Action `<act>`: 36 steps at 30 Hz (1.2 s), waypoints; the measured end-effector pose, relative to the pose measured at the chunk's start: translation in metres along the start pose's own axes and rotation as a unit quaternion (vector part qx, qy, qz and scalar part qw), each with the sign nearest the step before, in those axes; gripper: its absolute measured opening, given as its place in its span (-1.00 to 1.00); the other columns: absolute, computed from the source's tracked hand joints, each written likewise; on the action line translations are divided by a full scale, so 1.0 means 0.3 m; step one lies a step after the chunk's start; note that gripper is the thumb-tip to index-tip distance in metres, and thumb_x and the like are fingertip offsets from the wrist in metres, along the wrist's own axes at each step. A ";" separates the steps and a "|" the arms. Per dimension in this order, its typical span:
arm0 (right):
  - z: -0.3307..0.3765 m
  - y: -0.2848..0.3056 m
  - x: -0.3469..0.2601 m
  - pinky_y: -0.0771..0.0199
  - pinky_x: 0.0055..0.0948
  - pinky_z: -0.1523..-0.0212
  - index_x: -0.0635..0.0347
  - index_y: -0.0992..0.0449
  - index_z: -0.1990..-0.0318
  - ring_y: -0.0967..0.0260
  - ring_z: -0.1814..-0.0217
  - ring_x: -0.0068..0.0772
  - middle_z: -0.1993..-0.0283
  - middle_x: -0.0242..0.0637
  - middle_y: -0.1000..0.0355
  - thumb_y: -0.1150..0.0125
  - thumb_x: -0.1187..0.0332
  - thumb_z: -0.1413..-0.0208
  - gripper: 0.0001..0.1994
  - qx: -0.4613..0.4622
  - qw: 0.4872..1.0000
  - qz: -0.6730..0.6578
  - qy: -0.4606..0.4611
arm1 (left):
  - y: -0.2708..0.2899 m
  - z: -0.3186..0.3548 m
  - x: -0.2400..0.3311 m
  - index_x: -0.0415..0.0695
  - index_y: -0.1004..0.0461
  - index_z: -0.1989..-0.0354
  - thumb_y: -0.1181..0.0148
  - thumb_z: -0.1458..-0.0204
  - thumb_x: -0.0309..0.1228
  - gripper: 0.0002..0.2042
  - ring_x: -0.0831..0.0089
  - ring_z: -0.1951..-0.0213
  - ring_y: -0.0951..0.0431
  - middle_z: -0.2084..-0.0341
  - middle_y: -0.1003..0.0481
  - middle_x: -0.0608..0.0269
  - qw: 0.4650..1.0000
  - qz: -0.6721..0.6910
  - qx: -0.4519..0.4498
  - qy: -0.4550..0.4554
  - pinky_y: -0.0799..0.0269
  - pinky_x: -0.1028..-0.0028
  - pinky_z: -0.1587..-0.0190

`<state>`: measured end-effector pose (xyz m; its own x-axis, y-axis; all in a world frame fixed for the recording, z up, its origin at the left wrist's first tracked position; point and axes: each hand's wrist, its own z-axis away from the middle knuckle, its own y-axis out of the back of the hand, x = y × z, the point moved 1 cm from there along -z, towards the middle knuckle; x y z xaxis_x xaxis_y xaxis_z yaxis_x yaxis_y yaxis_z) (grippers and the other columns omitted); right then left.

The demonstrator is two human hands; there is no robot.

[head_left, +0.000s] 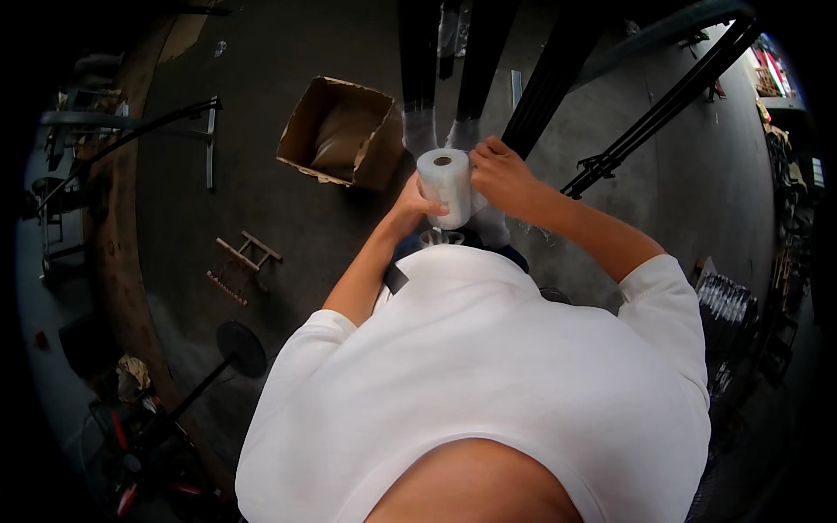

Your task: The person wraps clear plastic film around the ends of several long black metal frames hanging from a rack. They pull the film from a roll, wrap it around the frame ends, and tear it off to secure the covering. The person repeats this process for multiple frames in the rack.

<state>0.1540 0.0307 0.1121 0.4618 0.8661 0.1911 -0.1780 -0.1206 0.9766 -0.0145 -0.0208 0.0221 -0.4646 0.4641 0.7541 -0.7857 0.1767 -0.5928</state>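
Note:
A white roll of clear plastic film [452, 196] stands upright in front of me, its cardboard core showing on top. My left hand [413, 206] is wrapped round the roll's left side, thumb across the front. Against its upper right edge, my right hand [506, 177] is closed with curled fingers; whatever they pinch is hidden. Pale film [490, 228] hangs below the right hand, close to the roll. Just beyond the roll are long dark bars [419, 65], their near ends wrapped in clear film [420, 131].
An open cardboard box [380, 157] with brown material inside stands left of the roll. Further left a small wooden stool [242, 266] is on the grey floor, near a round black base [241, 349]. More dark bars [623, 148] slant across the right side. Clutter lines both edges.

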 end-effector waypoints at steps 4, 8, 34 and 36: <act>0.008 -0.013 -0.001 -0.01 -0.53 -0.05 0.17 -0.52 0.61 -0.21 0.13 -0.44 0.42 -0.36 -0.34 -0.16 0.48 0.38 -0.93 -0.001 0.999 -0.022 -0.024 | -0.027 0.034 0.022 -0.17 -0.23 0.03 -0.35 0.65 -0.44 -0.23 0.40 0.11 -0.32 0.21 -0.35 0.25 0.998 -0.059 -0.030 -0.018 -0.18 0.44 -0.01; 0.012 -0.004 0.003 0.01 -0.54 -0.08 0.13 -0.51 0.65 -0.21 0.16 -0.45 0.43 -0.37 -0.33 -0.14 0.46 0.38 -0.96 0.023 0.999 -0.028 -0.021 | -0.111 0.100 0.085 -0.18 -0.20 0.05 -0.36 0.67 -0.38 -0.21 0.40 0.11 -0.31 0.20 -0.34 0.22 0.995 -0.099 -0.035 0.003 -0.17 0.44 0.00; 0.259 0.027 -0.358 -0.25 -0.48 0.04 0.35 -0.13 -0.03 -0.22 0.03 -0.38 0.04 -0.15 -0.23 -0.36 0.26 0.20 -0.33 0.373 0.425 -0.562 -0.604 | -0.423 0.080 0.018 -0.23 -0.14 0.05 -0.29 0.32 -0.17 -0.33 0.13 0.13 -0.35 0.16 -0.26 0.02 0.810 -0.568 -0.020 -0.146 -0.31 0.26 0.17; 0.274 -0.008 -0.332 -0.27 -0.44 0.06 0.35 -0.12 -0.01 -0.24 0.07 -0.35 0.08 -0.13 -0.24 -0.37 0.29 0.25 -0.32 0.380 0.359 -0.596 -0.610 | -0.405 0.074 0.049 -0.21 -0.21 0.10 -0.26 0.29 -0.17 -0.41 0.16 0.15 -0.37 0.20 -0.30 0.05 0.806 -0.568 -0.063 -0.157 -0.31 0.27 0.17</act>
<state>0.1798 -0.0952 0.0987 -0.0652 -0.2788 -0.9581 0.8521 -0.5152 0.0920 0.0652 -0.0547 0.1114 0.4287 -0.2979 0.8529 -0.7390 0.4274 0.5207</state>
